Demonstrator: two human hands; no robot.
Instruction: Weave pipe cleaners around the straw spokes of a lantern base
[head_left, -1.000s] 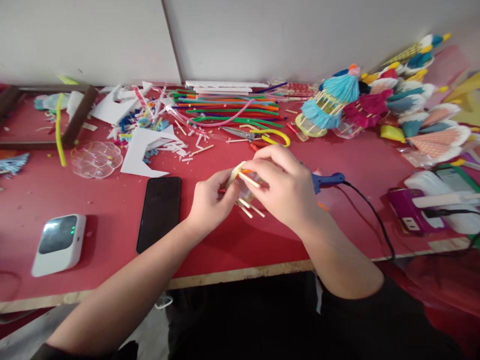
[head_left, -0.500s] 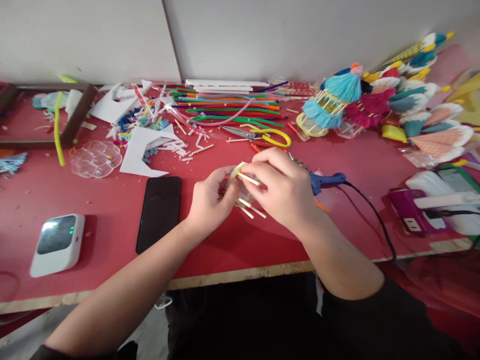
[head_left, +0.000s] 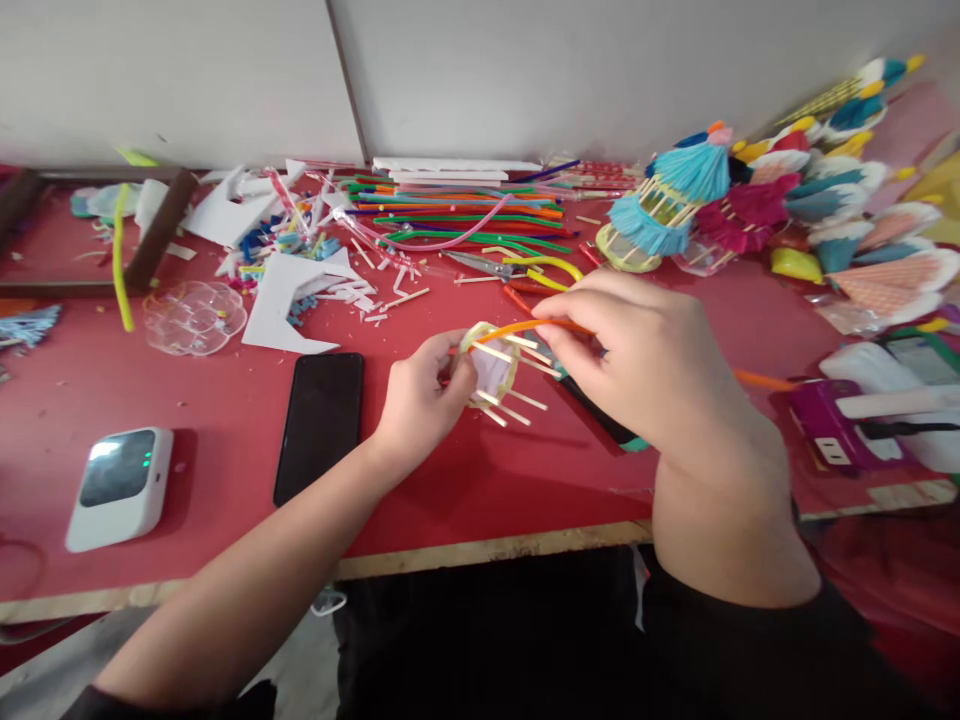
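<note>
My left hand [head_left: 431,395] pinches the rim of a small round craft frame [head_left: 493,372], which has a pale disc and several light sticks pointing right. My right hand [head_left: 637,350] is closed on an orange pipe cleaner [head_left: 514,328]. Its left end meets the frame's rim beside my left fingertips; whether it is fixed there I cannot tell. Past my right wrist, an orange length shows again. Partly under my right hand lies a tool with a black and teal handle [head_left: 600,410].
Yellow-handled scissors [head_left: 551,270] and coloured pipe cleaners [head_left: 465,220] lie behind my hands. A black phone [head_left: 319,430] and a white device [head_left: 120,490] are at left. Tasselled crafts [head_left: 660,205] stand back right, beyond a purple power block [head_left: 832,425].
My right hand has moved right, away from the frame, and now draws out an orange pipe cleaner. More of the frame shows. The blue tool at right is now hidden behind my hand.
</note>
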